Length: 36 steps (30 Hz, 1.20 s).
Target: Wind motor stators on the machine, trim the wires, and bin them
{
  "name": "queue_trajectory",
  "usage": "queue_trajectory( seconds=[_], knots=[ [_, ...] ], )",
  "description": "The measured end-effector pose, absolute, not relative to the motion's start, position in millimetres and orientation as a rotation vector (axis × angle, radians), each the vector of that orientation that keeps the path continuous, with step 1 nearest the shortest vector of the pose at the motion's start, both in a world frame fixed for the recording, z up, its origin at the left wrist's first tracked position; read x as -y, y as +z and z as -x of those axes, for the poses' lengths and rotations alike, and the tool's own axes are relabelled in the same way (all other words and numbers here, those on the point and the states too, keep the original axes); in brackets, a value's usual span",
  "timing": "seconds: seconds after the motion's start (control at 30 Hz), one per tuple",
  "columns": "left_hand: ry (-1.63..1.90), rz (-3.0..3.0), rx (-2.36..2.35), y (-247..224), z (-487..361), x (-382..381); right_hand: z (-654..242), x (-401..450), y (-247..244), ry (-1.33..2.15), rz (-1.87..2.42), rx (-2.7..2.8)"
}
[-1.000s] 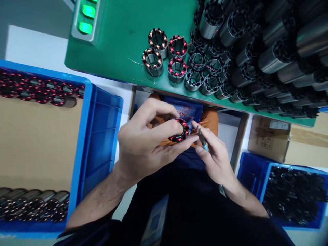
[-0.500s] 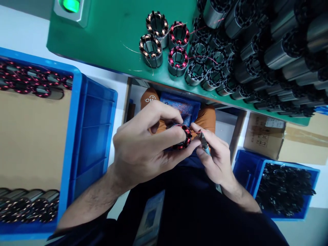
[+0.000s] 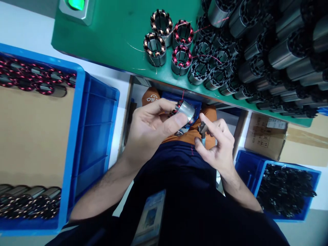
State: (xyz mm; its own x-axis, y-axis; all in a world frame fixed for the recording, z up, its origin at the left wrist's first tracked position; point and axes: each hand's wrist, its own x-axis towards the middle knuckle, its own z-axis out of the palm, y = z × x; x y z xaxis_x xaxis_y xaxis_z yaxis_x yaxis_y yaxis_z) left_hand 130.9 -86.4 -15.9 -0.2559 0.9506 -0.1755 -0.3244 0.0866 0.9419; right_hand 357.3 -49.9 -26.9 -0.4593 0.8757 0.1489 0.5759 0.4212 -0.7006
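My left hand (image 3: 153, 128) grips a silver metal cylinder (image 3: 187, 111) between thumb and fingers, above my lap. Red windings show at the cylinder's upper left end, and a red wire sticks up from it. To the right, my right hand (image 3: 217, 143) holds small cutters (image 3: 202, 131) with dark jaws and a light blue handle. The cutters are apart from the cylinder. A short red wire piece (image 3: 192, 150) lies on my dark clothing below.
A green table (image 3: 110, 37) at the top carries two copper-wound cores (image 3: 155, 49), two red-wound cores (image 3: 181, 60) and several dark cores (image 3: 199, 71). A large blue crate (image 3: 69, 136) of wound cores stands left. Cartons (image 3: 265, 135) and a blue bin (image 3: 261, 184) of black parts are right.
My left hand has turned the cylinder from end-up to side-on and raised it slightly. The cutters have moved off the red wire, and my hands are farther apart.
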Motion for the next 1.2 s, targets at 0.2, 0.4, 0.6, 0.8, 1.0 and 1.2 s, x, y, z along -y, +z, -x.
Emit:
queue_trajectory(
  seconds=[0.2,0.4,0.6,0.8,1.0,1.2],
  knots=[
    [1.408,-0.542,-1.067,-15.2,-145.2,81.9,-353.1,49.2,-28.3,0.522,1.121,2.176],
    [1.384,-0.531,-1.003,-10.5,-152.2,77.7,-358.5,48.6,-29.4,0.579,1.184,2.163],
    [1.392,-0.509,-0.970,-11.7,-154.7,76.6,-362.2,47.7,-33.4,0.674,1.076,2.110],
    [1.527,-0.447,-1.132,-32.1,-162.9,76.8,-365.1,41.3,-30.2,0.876,1.138,2.224],
    [1.670,-0.737,-1.624,-46.0,-60.0,114.9,-379.3,36.0,-47.4,0.953,1.194,2.379],
    [1.252,-1.416,-2.491,-23.5,71.3,178.2,-384.7,35.2,-67.8,0.881,1.127,2.439]
  ],
)
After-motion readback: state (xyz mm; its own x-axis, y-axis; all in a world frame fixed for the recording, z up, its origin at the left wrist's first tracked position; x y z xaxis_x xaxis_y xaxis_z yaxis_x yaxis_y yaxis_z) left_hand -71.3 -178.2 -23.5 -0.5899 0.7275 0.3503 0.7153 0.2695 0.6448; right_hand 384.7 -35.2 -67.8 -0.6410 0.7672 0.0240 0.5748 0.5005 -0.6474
